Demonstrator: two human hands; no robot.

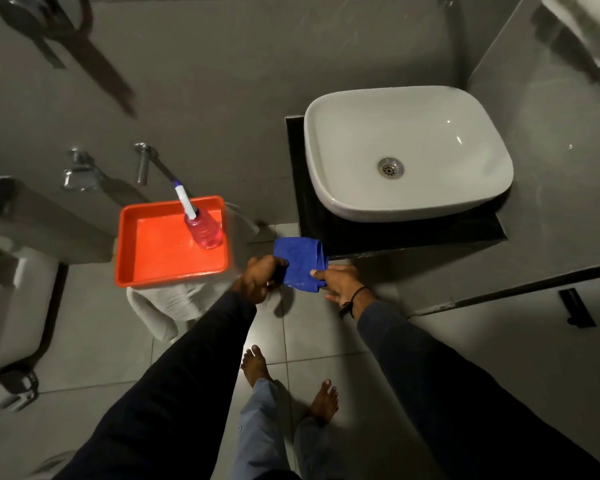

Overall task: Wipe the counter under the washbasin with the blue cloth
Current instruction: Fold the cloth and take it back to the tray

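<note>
A folded blue cloth (pixel 300 263) hangs in the air just off the front left corner of the black counter (pixel 409 235). My left hand (pixel 257 278) grips its left edge. My right hand (pixel 340 284) pinches its right lower corner, fingers spread, a dark band on the wrist. The white washbasin (pixel 406 150) sits on the counter and covers most of it; only a black strip shows along the left side and the front. The cloth does not touch the counter top.
An orange tray (pixel 146 251) holding a pink spray bottle (pixel 205 230) rests on a white stool at the left. A toilet (pixel 11 306) stands at the far left. Taps (pixel 142 161) stick out of the grey wall. My bare feet (pixel 323 403) stand on grey floor tiles.
</note>
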